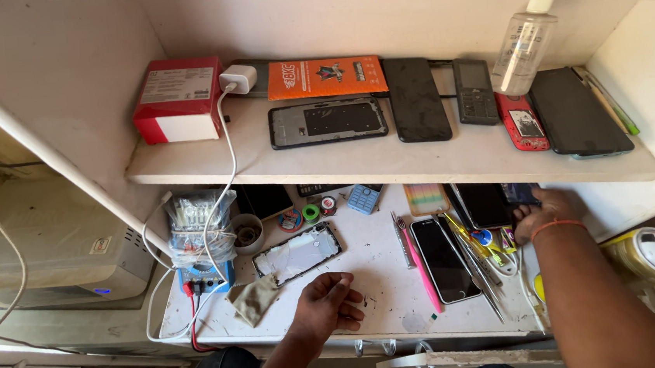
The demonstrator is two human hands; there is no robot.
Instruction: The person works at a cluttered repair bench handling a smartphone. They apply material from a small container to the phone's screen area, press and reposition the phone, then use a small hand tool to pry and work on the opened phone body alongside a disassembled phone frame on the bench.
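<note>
Head view, read from the left as I watch it: a red and white cardboard box stands at the left end of the pale painted shelf, with a white charger block beside it and its white cable hanging down to the scuffed white worktable. Below sit a blue meter with red and black leads under a clear plastic bundle, a small round cup and a crumpled tan cloth. A bare phone frame with a pale glossy inner plate lies tilted just above my left hand, which rests palm up on the table, fingers loosely curled and holding nothing. On the shelf I see a flat orange rectangular package, a black phone back cover, a dark glass slab phone, a keypad phone, a clear plastic bottle and a red phone. On the table a black smartphone with a glossy screen lies beside a pink strip and thin metal tweezers. My right hand, an orange thread at the wrist, reaches under the shelf onto dark flat phones; I cannot tell whether it grips anything
</note>
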